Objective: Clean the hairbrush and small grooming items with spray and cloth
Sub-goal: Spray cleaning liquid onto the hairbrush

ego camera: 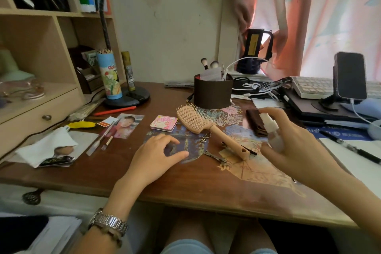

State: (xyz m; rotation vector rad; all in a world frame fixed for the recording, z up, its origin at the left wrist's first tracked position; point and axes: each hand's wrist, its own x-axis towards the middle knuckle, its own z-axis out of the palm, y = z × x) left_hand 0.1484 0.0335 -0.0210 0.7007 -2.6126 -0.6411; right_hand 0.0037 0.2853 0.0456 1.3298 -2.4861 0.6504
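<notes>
Desk (86, 173): brown wood, cluttered, your knees below its near edge.
Hairbrush (203, 125): lies bristles up between your hands, head far-left, handle pointing near-right.
Right hand (296, 142): you grip a clear spray bottle (272, 130), just right of the handle.
Left hand (156, 155): loosely spread, empty, resting near-left of the brush.

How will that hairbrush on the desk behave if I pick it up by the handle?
The hairbrush looks like rigid plastic, so probably stiff. Its vented, open head suggests it is light. It lies flat on the desk with a wide head, so it is unlikely to roll.
</notes>
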